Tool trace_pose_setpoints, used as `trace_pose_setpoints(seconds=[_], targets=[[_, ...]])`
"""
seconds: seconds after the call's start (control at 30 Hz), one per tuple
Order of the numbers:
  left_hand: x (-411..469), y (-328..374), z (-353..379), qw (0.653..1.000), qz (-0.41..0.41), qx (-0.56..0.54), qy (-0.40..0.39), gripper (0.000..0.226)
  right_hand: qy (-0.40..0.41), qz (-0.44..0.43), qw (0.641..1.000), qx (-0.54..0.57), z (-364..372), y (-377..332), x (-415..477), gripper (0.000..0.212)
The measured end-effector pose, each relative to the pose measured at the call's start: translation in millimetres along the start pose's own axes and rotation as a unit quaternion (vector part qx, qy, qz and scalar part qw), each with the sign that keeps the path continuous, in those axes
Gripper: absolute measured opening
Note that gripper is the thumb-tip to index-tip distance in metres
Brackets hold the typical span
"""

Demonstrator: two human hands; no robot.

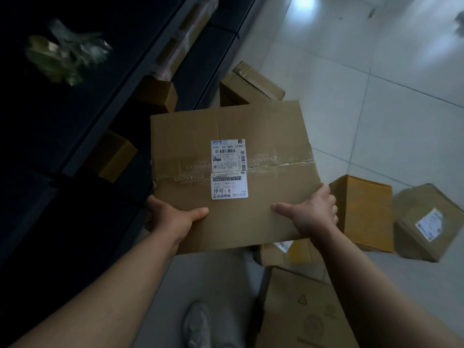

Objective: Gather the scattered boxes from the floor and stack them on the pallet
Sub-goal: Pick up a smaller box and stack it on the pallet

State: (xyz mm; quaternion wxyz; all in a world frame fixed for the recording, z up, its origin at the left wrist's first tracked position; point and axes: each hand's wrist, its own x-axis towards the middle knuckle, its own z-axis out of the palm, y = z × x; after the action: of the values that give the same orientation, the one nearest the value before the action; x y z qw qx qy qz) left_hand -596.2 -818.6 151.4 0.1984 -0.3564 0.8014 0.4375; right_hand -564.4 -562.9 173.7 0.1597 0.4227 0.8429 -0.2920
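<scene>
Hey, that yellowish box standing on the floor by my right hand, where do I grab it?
After the labelled carton is stacked, likely from above: palms on opposite side faces of the yellowish box. It stands upright, top exposed.

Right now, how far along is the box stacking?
Done: cannot tell; no pallet is in view. In hand: left hand and right hand grip one big labelled box, lifted. Left: a yellow box, the rightmost box and a far box lie on the floor.
</scene>
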Motion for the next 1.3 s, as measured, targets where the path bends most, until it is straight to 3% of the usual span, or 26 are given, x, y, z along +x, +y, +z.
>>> trace_pose_setpoints(seconds=[0.17, 0.43, 0.73, 0.93, 1.3], targets=[[-44.2, -50.3, -19.9, 0.999, -0.043, -0.015, 0.011, 0.125, -0.023, -0.038, 0.998, -0.039, -3.9, 21.9, -47.5, 0.119], [-141.8, -146.2, -50.1, 0.991, -0.088, -0.056, 0.087, 0.121, -0.077, -0.116, 0.986, -0.091, -5.6, 67.1, -121.1, 0.121], [-263.2, -253.1, -86.0, 0.967, -0.163, -0.112, 0.159, 0.114, -0.135, -0.207, 0.954, -0.167, -2.7, 109.9, -224.6, 0.117], [-316.9, -341.5, -125.5, 0.95, -0.209, -0.152, 0.177, 0.121, -0.162, -0.273, 0.922, -0.222, 28.0, 122.0, -305.7, 0.118], [-445.2, -520.0, -223.2, 0.864, -0.275, -0.314, 0.281, 0.125, -0.202, -0.407, 0.838, -0.301, 104.9, 152.0, -518.1, 0.12]])
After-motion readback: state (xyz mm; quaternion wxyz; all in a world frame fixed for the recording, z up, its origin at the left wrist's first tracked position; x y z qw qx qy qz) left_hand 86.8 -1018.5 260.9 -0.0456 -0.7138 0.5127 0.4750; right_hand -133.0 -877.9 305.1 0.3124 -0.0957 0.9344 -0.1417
